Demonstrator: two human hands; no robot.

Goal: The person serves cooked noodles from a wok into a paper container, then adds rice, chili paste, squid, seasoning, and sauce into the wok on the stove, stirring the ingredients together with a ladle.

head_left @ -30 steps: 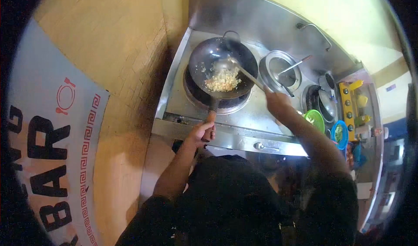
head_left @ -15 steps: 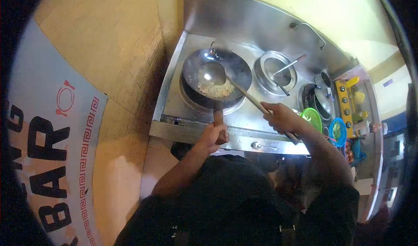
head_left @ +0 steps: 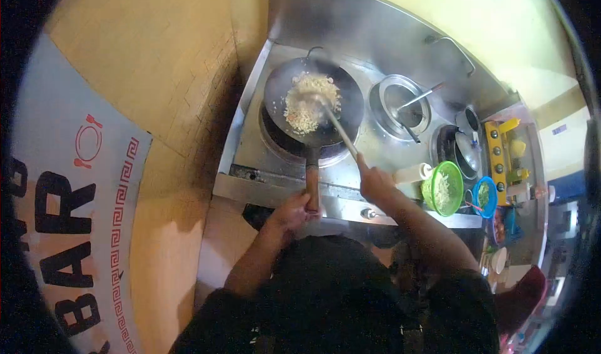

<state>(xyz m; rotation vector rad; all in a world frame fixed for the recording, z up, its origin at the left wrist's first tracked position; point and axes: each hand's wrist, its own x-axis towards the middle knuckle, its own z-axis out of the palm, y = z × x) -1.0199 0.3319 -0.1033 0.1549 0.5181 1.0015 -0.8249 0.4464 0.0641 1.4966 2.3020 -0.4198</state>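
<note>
A dark wok point(head_left: 275, 91) sits on the left burner of the steel stove, steam rising from it. Its wooden handle point(head_left: 312, 182) points towards me, and my left hand point(head_left: 293, 211) is closed around the lower end. My right hand point(head_left: 377, 184) grips the long shaft of a ladle point(head_left: 341, 132). The ladle's bowl is blurred by motion and lies over the food. Pale, rice-like grains point(head_left: 303, 119) with small darker bits spread across the wok's middle and far side.
Right of the wok, a round metal pot point(head_left: 377, 107) has another ladle point(head_left: 421, 96) resting across it. Further right are a green basket point(head_left: 459, 188) with pale shreds, a blue basket point(head_left: 492, 207) with greens, and a smaller wok point(head_left: 466, 150). A steel splashback point(head_left: 350, 19) rises behind.
The grains have spread out and shifted towards the wok's far side. My right hand has moved left and slightly down with the ladle. My left hand sits slightly lower on the handle.
</note>
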